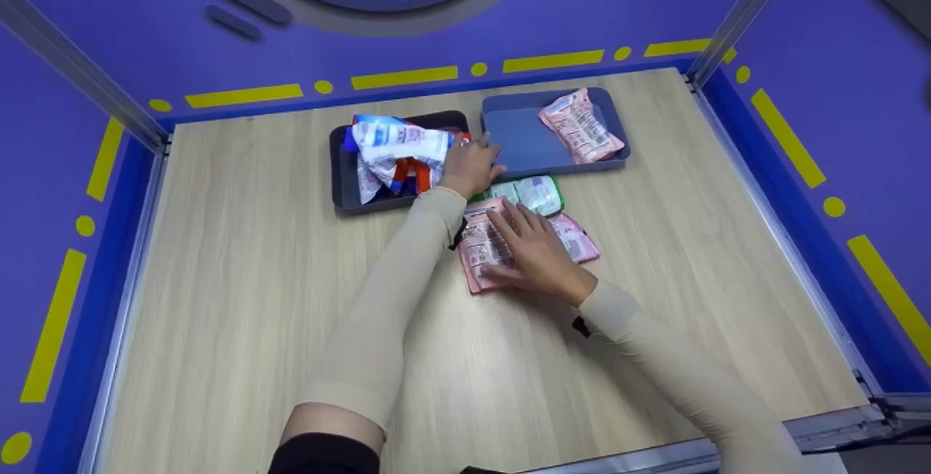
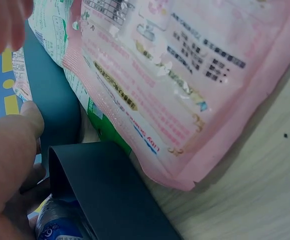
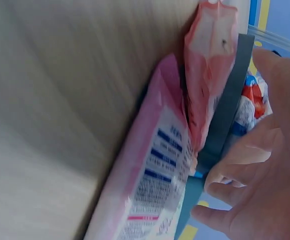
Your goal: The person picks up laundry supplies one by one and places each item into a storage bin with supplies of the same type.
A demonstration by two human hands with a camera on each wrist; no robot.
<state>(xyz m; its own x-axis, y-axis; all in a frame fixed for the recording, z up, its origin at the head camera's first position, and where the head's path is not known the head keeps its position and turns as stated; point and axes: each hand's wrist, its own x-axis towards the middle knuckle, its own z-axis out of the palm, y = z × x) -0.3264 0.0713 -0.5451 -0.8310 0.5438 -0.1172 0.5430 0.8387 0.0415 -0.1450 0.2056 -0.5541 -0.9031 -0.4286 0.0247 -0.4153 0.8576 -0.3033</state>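
Observation:
My left hand lies over the right wall of the black tray, fingers spread and pointing into it beside white-and-blue packets. In the left wrist view its fingers reach behind that wall, their tips partly hidden. My right hand is spread above a pink packet, its fingers loosely bent; whether they touch it I cannot tell. A second pink packet and a green-and-white packet lie beside and beyond it, partly covered. Printed text shows on the pink packet in the left wrist view.
A blue-grey tray stands to the right of the black one, with one pink packet in its right part. The wooden table is bounded by blue panels and metal rails.

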